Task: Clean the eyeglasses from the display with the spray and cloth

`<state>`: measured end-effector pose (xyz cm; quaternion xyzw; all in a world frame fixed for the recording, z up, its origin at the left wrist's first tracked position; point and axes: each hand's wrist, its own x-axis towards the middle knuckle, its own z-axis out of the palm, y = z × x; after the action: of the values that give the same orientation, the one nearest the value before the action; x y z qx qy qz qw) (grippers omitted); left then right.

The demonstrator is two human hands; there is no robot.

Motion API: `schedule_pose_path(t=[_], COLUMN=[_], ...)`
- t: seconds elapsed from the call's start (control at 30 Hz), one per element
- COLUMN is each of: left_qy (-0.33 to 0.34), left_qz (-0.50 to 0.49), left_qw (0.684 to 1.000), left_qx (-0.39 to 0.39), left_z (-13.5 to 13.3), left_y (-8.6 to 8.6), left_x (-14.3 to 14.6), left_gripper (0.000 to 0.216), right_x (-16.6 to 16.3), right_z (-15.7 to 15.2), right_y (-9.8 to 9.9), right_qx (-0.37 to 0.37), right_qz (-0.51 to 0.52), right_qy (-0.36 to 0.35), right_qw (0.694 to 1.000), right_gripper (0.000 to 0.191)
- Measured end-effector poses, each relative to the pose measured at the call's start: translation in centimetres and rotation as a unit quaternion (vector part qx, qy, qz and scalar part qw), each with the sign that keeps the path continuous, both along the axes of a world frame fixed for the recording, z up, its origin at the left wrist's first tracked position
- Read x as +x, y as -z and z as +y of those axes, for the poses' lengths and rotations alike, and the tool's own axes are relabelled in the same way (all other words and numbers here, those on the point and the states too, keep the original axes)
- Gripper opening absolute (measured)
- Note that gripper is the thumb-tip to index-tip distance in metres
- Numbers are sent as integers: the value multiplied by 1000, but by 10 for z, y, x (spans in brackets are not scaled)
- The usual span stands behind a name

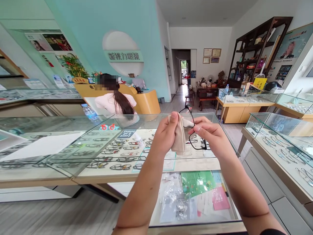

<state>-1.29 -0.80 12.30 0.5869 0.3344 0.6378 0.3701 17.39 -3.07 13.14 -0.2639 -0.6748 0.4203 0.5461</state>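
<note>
Above the glass display case, my left hand [166, 132] is closed around a beige cleaning cloth [179, 140], thumb on top. Part of the cloth lies against one lens of a pair of black-framed eyeglasses [197, 143]. My right hand [210, 132] pinches the eyeglasses near the bridge between thumb and fingers. The frame is tilted, one lens up by the cloth and the other hanging lower, below my right fingers. My left fingertips are hidden behind the cloth.
Rows of eyeglasses lie in the glass display case [102, 171]. A small white bottle [139, 139] stands on its top. Below my arms, an open drawer [232, 213] holds papers and plastic packets. A person in pink [114, 101] sits beyond. More cases [274, 130] stand right.
</note>
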Motion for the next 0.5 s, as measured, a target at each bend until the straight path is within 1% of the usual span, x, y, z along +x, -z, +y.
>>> schedule_pose_path(t=[0.13, 0.23, 0.3, 0.4, 0.5], left_qy=[-3, -7, 2, 44, 97], left_qz=[-18, -44, -51, -55, -63], left_qw=[1000, 999, 999, 998, 993], left_qx=[7, 15, 15, 2, -31], left_z=[-1, -1, -1, -2, -5], left_y=[-2, -3, -4, -8, -12], left_x=[3, 4, 4, 3, 4], left_gripper=[69, 64, 63, 63, 58], right_x=[0, -1, -1, -1, 0], right_z=[-1, 0, 1, 3, 4], right_y=[-1, -1, -1, 0, 1], right_qx=[0, -6, -6, -10, -14], right_qz=[-41, -48, -47, -34, -22], right_qy=[-27, -49, -50, -45, -46], right_qw=[999, 998, 998, 998, 999], right_gripper=[38, 44, 48, 52, 53])
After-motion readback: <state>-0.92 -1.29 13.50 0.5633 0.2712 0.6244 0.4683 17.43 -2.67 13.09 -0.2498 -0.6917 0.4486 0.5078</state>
